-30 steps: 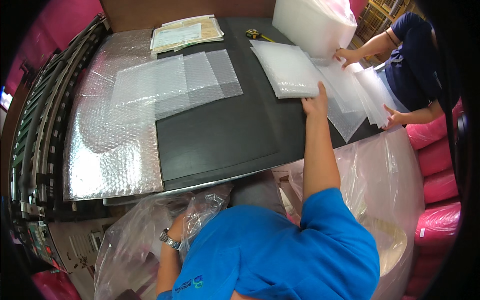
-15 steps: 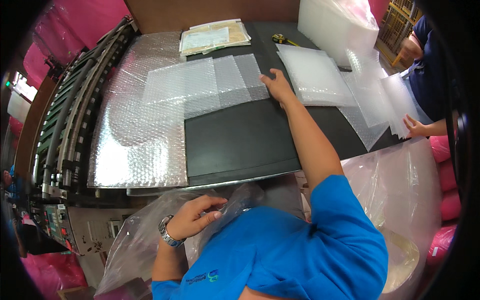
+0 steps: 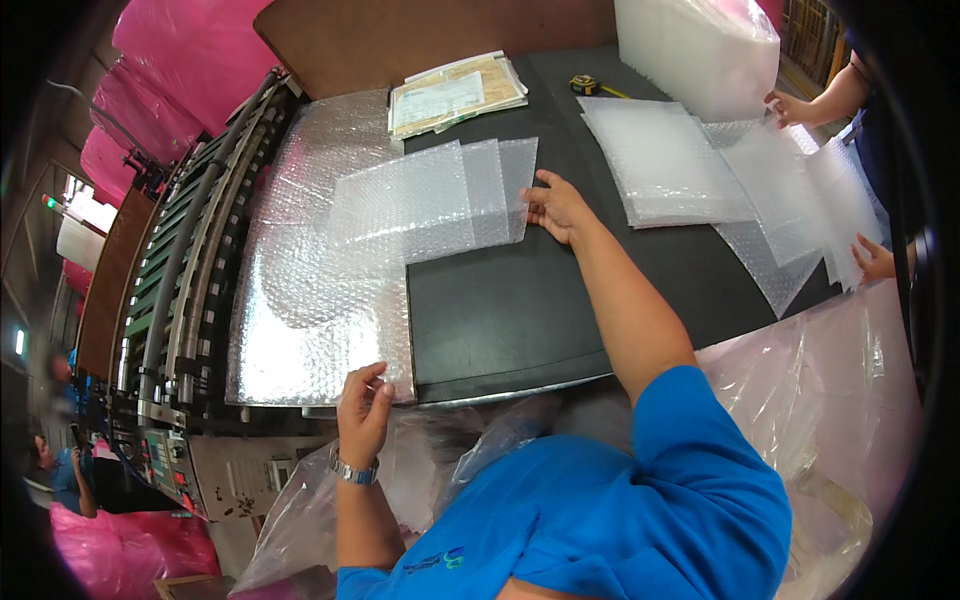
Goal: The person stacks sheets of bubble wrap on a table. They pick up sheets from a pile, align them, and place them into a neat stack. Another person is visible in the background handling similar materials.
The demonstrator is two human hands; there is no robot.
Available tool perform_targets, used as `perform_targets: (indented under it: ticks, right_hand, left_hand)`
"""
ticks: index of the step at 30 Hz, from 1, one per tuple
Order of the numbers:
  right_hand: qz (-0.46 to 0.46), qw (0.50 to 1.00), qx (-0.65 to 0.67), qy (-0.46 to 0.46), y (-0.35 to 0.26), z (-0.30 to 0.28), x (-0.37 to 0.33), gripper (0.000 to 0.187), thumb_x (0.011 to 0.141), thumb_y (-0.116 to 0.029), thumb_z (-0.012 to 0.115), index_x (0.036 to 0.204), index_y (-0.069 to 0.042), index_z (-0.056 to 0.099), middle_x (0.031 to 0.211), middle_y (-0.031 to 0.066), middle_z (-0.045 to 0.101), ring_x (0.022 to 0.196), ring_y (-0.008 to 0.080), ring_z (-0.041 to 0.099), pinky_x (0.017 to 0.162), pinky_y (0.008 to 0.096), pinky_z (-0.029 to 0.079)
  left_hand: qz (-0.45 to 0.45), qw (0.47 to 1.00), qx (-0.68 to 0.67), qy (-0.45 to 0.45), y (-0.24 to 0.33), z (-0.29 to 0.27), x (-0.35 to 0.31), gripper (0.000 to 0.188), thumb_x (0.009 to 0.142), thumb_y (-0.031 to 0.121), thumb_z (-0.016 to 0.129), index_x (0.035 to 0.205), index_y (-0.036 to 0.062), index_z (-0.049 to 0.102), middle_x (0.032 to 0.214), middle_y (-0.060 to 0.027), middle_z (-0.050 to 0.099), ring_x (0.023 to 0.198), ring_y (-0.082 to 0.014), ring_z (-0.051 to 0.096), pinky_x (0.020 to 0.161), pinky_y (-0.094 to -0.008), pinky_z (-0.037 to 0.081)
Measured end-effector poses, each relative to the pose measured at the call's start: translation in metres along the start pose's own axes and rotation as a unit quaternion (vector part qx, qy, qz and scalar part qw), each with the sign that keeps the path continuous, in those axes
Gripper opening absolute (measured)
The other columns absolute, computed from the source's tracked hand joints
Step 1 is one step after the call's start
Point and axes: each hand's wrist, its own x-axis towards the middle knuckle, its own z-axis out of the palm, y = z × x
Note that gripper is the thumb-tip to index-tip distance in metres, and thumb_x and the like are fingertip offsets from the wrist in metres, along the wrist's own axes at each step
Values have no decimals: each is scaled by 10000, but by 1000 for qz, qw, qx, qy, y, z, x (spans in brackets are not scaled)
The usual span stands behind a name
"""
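Note:
Several clear bubble wrap pouches lie fanned out in an overlapping row, partly over a large bubble wrap sheet and partly on the black tabletop. At the right edge of the outermost pouch, my right hand has its fingers closed on the film. My left hand, a metal watch on its wrist, hovers by the large sheet's near edge. Its fingers are loosely bent, the thumb stands apart, and it holds nothing.
A stack of pouches lies to the right, with a tape measure behind it. Papers sit at the back. Rollers run along the left. A co-worker's hands handle loose bubble wrap at the right.
My left hand has risen and moved forward to the large sheet's near edge. My right hand has closed on the outermost pouch, whose edge has shifted. A co-worker's hand has reached in at right.

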Motion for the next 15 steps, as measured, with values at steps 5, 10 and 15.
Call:
perform_targets:
  ticks: [5, 10, 15]
  right_hand:
    - [-12, 997, -70, -42, 1, 10, -6, 659, 712, 52, 491, 1309, -35, 225, 963, 108, 539, 744, 150, 540, 619, 279, 462]
    - [-22, 996, -76, -29, -4, 12, -9, 617, 714, 48, 426, 1301, -30, 251, 985, 107, 535, 823, 181, 544, 674, 322, 479]
    - [-26, 997, -66, -34, -7, 9, -12, 577, 786, -7, 430, 1317, -6, 206, 1059, 155, 506, 876, 238, 548, 719, 381, 473]
  left_hand:
    - [34, 978, 108, 173, -36, 11, 21, 161, 771, 70, 547, 922, 18, 569, 846, -82, 539, 670, -156, 493, 550, -258, 404]
    - [149, 899, 377, 164, -32, 28, 23, 91, 736, 110, 569, 816, 80, 603, 708, -50, 561, 614, -208, 511, 577, -320, 388]
    - [136, 908, 355, 178, -31, 31, 23, 78, 725, 120, 574, 794, 116, 610, 675, -29, 549, 604, -206, 503, 582, -333, 368]
